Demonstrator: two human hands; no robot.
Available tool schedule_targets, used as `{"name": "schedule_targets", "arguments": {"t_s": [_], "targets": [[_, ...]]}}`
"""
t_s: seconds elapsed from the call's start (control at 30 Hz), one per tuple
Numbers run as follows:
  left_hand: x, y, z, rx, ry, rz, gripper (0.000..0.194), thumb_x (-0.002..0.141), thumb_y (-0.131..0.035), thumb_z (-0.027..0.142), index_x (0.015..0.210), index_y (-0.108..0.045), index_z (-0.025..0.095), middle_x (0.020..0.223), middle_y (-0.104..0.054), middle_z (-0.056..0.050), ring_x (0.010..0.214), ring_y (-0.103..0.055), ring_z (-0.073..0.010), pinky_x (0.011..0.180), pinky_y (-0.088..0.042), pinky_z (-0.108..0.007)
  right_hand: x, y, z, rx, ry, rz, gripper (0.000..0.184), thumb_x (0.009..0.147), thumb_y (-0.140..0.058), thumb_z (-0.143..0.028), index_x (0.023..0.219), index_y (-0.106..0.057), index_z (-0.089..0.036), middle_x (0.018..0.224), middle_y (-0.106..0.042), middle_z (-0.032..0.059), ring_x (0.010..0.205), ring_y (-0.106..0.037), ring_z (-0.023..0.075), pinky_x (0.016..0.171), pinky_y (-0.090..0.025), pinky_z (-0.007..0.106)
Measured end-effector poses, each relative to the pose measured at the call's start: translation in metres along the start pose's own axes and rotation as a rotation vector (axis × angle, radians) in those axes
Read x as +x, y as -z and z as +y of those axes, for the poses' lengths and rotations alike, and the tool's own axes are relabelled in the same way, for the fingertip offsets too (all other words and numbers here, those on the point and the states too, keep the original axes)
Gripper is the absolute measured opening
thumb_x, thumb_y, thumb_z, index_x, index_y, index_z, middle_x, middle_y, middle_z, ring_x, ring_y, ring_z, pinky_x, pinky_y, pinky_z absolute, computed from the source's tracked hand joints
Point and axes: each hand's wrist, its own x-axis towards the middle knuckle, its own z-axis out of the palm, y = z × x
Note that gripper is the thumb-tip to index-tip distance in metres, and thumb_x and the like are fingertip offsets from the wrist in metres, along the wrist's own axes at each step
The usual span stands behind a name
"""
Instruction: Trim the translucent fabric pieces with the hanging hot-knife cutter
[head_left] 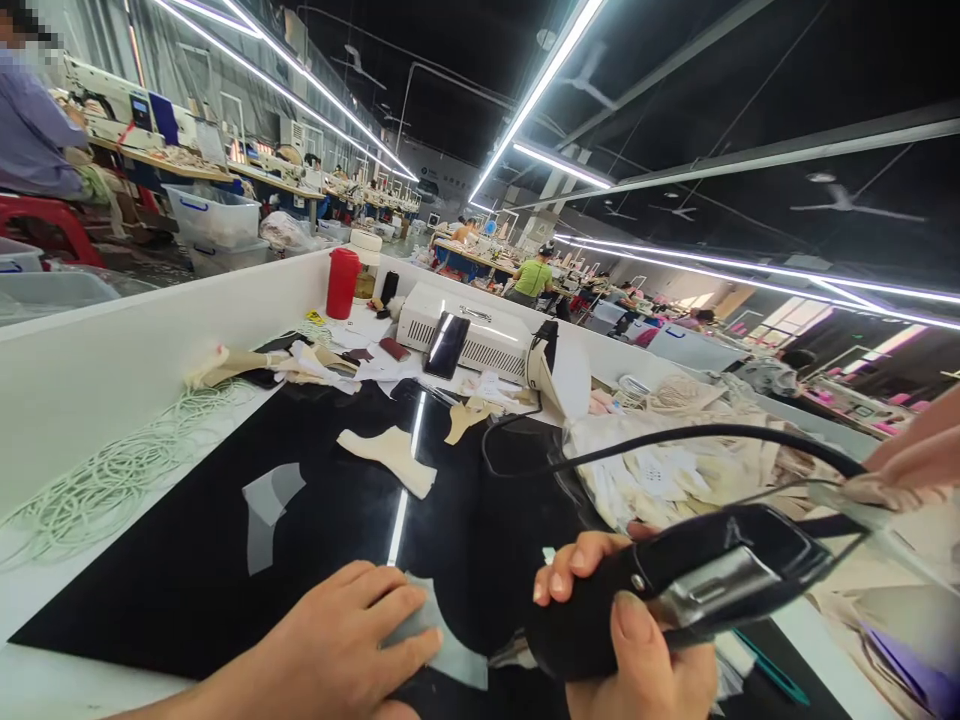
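Note:
My left hand (367, 640) lies low in the middle of the view, fingers spread flat on a translucent pale cut piece (454, 645) on the glossy black board (225, 560). My right hand (649, 645) is wrapped round a black corded hand tool (585, 610), whose exact kind I cannot make out. The metal tip of this tool reaches the right edge of the translucent piece; contact is unclear. Two overlapping translucent pieces (262, 530) lie at the left of the board. A cream shaped piece (390, 455) lies farther back.
Another person's hand (919, 440) is at the right edge, by the black cable. A white vented machine (465, 335) and a phone (447, 345) stand at the back. Pale green cord (127, 480) lies left, bagged pieces (667, 460) right. People work at tables beyond.

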Motion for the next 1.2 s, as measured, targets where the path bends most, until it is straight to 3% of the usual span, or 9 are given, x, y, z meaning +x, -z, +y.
{"name": "schedule_targets", "arguments": {"t_s": [0.37,0.6,0.8,1.0,1.2], "targets": [[-0.002,0.002,0.002,-0.014,0.015,0.039,0.052,0.086,-0.083,0.053,0.127,-0.064,0.026,0.123,-0.074,-0.004,0.106,-0.070,-0.0265,0.090,-0.056,-0.036,0.005,0.014,0.008,-0.009,0.093,-0.111,0.031,0.093,-0.074,-0.034,0.121,-0.061,-0.031,0.083,-0.062,-0.0012,0.064,-0.062,0.0161,0.054,-0.058,0.034],[-0.001,0.001,0.003,-0.010,0.016,0.028,0.051,0.087,-0.083,0.051,0.127,-0.063,0.025,0.125,-0.073,-0.004,0.107,-0.069,-0.0263,0.091,-0.055,-0.037,0.006,0.010,0.011,-0.023,0.100,-0.091,0.032,0.092,-0.075,-0.035,0.120,-0.060,-0.030,0.083,-0.062,-0.0013,0.063,-0.061,0.0158,0.053,-0.058,0.033],[-0.002,-0.003,0.004,-0.005,0.040,0.095,0.050,0.086,-0.084,0.050,0.124,-0.064,0.025,0.123,-0.074,-0.004,0.106,-0.069,-0.0261,0.092,-0.054,-0.037,0.005,0.010,0.009,-0.033,0.083,-0.075,0.030,0.094,-0.072,-0.033,0.121,-0.060,-0.031,0.084,-0.063,-0.0018,0.064,-0.062,0.0157,0.054,-0.058,0.033],[0.000,0.005,0.002,-0.019,-0.005,0.011,0.054,0.084,-0.087,0.049,0.125,-0.064,0.025,0.124,-0.074,-0.005,0.106,-0.071,-0.0271,0.090,-0.056,-0.036,0.000,0.014,0.004,0.015,0.067,-0.079,0.036,0.089,-0.076,-0.040,0.120,-0.059,-0.030,0.080,-0.062,-0.0025,0.061,-0.060,0.0158,0.051,-0.056,0.031],[0.002,0.005,0.002,-0.033,0.000,0.017,0.054,0.082,-0.089,0.045,0.125,-0.065,0.024,0.123,-0.075,-0.007,0.104,-0.071,-0.0280,0.089,-0.057,-0.038,-0.010,0.002,0.000,-0.023,0.007,0.006,0.033,0.092,-0.074,-0.041,0.120,-0.058,-0.033,0.083,-0.061,-0.0044,0.064,-0.059,0.0137,0.057,-0.054,0.030]]}}
